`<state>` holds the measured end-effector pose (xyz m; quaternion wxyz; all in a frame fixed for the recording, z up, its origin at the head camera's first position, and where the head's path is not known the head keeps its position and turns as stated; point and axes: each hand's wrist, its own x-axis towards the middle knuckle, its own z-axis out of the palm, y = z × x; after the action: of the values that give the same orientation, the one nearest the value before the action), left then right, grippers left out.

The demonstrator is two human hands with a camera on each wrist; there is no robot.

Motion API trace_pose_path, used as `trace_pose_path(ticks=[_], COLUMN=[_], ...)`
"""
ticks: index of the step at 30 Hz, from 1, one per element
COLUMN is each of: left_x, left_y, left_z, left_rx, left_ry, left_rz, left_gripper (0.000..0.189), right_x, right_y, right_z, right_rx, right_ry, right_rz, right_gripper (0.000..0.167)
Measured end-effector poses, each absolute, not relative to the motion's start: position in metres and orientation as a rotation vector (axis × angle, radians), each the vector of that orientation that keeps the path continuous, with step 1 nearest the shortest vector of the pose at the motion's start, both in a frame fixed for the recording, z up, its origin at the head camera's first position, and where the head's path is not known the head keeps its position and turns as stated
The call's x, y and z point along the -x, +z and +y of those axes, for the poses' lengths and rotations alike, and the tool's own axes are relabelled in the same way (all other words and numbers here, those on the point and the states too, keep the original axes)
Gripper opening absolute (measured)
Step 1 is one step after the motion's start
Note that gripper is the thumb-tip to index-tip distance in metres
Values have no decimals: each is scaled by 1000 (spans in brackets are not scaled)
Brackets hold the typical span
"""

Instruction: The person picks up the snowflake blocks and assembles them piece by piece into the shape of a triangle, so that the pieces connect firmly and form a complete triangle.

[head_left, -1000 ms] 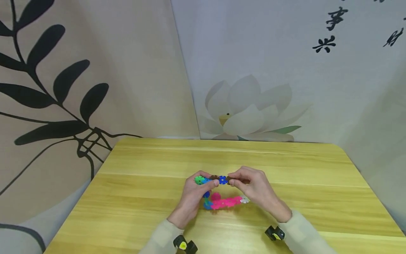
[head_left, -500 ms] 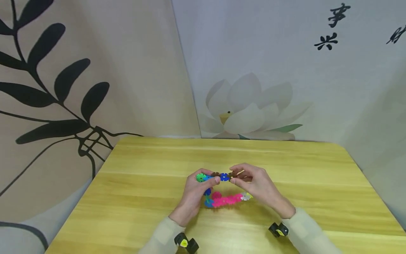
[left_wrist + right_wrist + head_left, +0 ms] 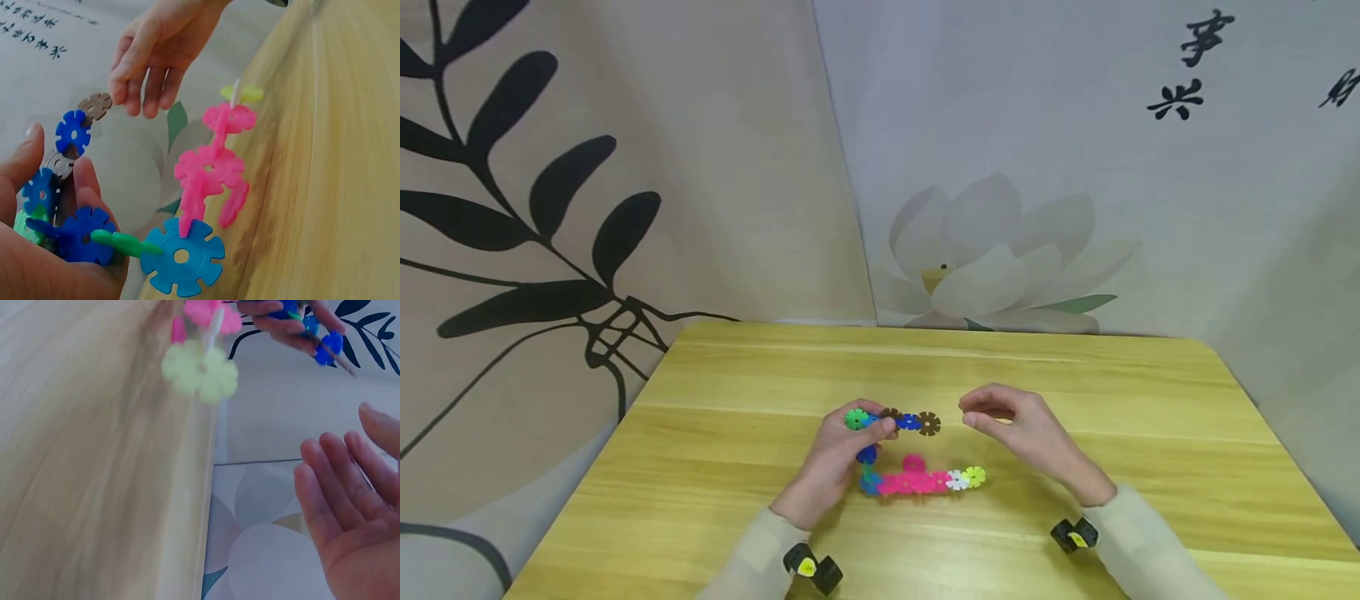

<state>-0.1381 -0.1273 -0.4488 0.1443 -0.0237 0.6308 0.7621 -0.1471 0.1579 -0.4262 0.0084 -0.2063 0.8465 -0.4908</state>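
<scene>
My left hand (image 3: 835,454) holds a chain of interlocking plastic snowflake discs, its thumb over the upper row. That row runs from a green disc (image 3: 857,418) through blue and brown ones to a brown disc (image 3: 928,423) at its free end. Lower down, the chain bends through a light blue disc (image 3: 182,257) into a run of pink discs (image 3: 917,482), then a white disc (image 3: 957,480) and a yellow disc (image 3: 975,477). To the right of the chain, my right hand (image 3: 1026,429) is apart from it, fingers relaxed and nothing in them.
The wooden table (image 3: 737,367) lies beneath both hands. Behind it stands a wall covering (image 3: 745,167) printed with leaves, a lotus and dark characters. Each wrist carries a small black camera, one of them the right wrist camera (image 3: 1073,535).
My right hand has let go of the brown end disc and drawn back to the right. My left hand has shifted slightly left with the chain, leaving the yellow disc in full view.
</scene>
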Motion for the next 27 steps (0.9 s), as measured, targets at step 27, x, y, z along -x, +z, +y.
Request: trace_pose_path(ticks=[27], left_x=[145], left_y=[-458], left_z=[-157], left_rx=[-40], left_ry=[2060], left_rz=[1708], left_gripper=[24], right_x=[175], right_y=[-461], right_z=[125], right_rx=[825], right_ry=[-1185], right_rz=[2456], right_gripper=[24])
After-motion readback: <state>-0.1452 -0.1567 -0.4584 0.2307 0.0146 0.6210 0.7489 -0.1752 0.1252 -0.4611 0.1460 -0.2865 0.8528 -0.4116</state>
